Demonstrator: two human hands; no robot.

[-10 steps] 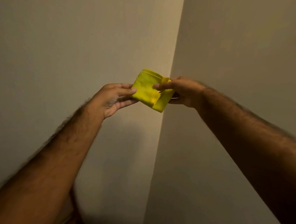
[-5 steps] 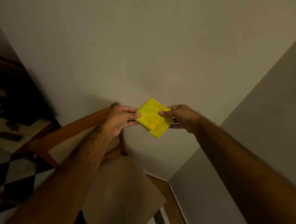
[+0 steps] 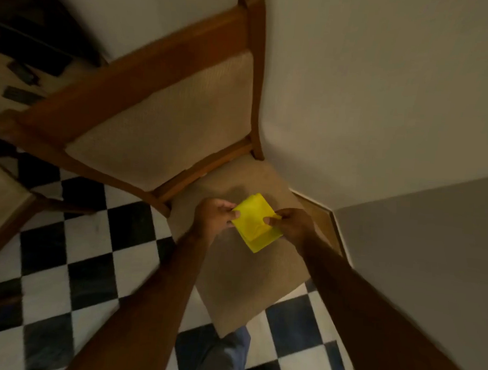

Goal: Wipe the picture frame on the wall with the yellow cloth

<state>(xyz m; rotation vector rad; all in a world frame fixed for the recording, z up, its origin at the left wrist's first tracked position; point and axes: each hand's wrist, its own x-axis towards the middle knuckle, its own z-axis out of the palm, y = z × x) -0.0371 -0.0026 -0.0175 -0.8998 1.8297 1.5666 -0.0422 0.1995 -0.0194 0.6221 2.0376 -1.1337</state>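
The folded yellow cloth (image 3: 254,222) hangs between both of my hands, just above the seat of a chair. My left hand (image 3: 213,215) pinches its left edge with thumb and fingers. My right hand (image 3: 291,225) grips its right edge, thumb on top. The cloth is a small square of several layers, tilted like a diamond. No picture frame is in view.
A wooden chair (image 3: 167,105) with beige padded back and seat stands in the room corner against the white wall (image 3: 371,92). A black-and-white checkered floor (image 3: 69,265) spreads to the left and front. My trouser leg (image 3: 226,355) shows below the seat. A table with dark items (image 3: 17,85) lies far left.
My view has swung down from the bare wall corner to the chair and floor. Both hands have come down with the cloth, still holding it by its two edges.
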